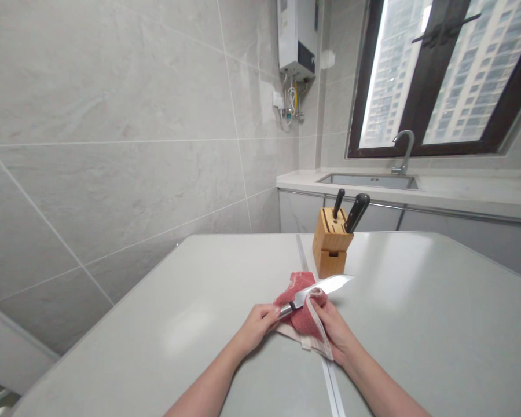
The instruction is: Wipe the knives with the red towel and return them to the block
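Note:
My left hand (259, 325) is closed around the handle of a kitchen knife (330, 284), whose broad shiny blade points away to the right. A red towel with a pale edge (306, 321) lies behind and under the blade. My right hand (335, 330) grips this towel, with a fold of it wrapped over the blade's near part. The right thumb and fingers are partly hidden in the cloth. Just beyond the blade tip stands a wooden knife block (331, 240) holding two black-handled knives, one large (357, 213) and one small (338, 202).
The block stands on a pale, glossy table (191, 336) with a seam running through its middle. Farther back are a counter with a sink (369, 180), a curved faucet (404, 152) and a window. A tiled wall (113, 191) runs along the left, with a water heater (297, 40) in the corner.

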The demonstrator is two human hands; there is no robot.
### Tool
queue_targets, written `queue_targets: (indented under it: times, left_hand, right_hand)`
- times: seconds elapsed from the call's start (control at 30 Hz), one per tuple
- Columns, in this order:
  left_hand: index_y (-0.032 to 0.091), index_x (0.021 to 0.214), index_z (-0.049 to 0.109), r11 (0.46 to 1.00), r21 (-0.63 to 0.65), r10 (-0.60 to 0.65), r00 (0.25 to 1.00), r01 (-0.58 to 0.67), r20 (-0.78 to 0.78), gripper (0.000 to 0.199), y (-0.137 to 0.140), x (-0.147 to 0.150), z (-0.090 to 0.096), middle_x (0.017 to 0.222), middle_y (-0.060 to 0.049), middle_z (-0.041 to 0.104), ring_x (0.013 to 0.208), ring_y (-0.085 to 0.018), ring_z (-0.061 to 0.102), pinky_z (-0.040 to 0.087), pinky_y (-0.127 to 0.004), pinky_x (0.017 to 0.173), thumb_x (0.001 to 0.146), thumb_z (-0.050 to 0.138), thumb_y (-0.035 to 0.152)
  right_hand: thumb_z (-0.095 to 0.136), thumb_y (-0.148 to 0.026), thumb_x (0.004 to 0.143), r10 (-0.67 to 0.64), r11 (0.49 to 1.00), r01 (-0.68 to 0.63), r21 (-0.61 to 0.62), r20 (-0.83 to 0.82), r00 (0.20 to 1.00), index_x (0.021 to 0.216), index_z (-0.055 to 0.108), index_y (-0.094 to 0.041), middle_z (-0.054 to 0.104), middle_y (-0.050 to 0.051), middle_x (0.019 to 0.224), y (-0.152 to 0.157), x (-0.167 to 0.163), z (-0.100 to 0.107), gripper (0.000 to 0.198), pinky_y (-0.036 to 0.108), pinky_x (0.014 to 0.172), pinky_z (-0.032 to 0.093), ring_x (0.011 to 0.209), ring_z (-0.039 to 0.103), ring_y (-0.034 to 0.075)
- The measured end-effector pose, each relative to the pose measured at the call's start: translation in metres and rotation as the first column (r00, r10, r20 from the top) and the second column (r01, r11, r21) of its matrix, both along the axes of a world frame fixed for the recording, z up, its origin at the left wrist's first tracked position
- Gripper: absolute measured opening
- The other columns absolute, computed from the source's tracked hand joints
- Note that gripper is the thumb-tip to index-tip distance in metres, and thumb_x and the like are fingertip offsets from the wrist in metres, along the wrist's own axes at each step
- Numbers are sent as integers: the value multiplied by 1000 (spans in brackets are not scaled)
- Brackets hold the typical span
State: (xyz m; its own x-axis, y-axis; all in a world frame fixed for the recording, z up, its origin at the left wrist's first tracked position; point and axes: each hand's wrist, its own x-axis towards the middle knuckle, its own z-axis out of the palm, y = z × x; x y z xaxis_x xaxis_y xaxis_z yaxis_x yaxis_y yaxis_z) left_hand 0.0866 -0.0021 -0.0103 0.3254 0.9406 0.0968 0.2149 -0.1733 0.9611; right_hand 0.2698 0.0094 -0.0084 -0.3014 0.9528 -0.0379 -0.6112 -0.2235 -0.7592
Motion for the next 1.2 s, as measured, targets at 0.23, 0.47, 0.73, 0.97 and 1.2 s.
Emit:
queue_targets:
  times: [0.23,0.47,0.73,0.97,1.2]
  left_hand:
    - [17,53,36,999,43,33,999,-32,-28,50,-1,1,0,53,5,28,52,-9,25,18,-22,49,80,40,58]
    - [13,65,54,979,192,94,988,-70,-120,43,-5,3,6,60,2,42,62,-12,38,29,-22,58,85,39,48]
    - [13,72,58,954,291,130,973,-70,-193,38,-8,5,9,64,1,50,63,-13,43,32,-21,60,88,39,42]
    - [13,77,59,951,307,120,958,-36,-261,33,-9,5,6,66,2,50,62,-11,43,31,-20,58,87,42,40]
    - [13,73,55,949,314,83,958,8,-276,32,-9,3,4,63,3,44,60,-10,39,29,-20,57,86,43,40]
  right_hand:
    - [68,-32,70,21,1000,-21,-15,-47,999,96,60,-18,71,7,90,0,0,0,31,35,77,49,79,66,21]
    - [70,-31,69,-9,1000,7,-28,-56,998,98,59,-17,71,7,88,4,0,-4,34,36,77,50,77,67,21]
    - [72,-27,67,-43,999,40,-37,-74,996,93,61,-17,72,6,88,4,1,0,30,39,84,47,80,67,22]
    - [72,-24,67,-64,996,59,-61,-79,995,92,61,-18,72,4,82,5,1,-4,28,34,76,50,72,67,18]
    - [71,-22,68,-71,996,67,-54,-85,994,90,61,-16,71,4,80,7,1,-7,25,32,73,50,68,66,16]
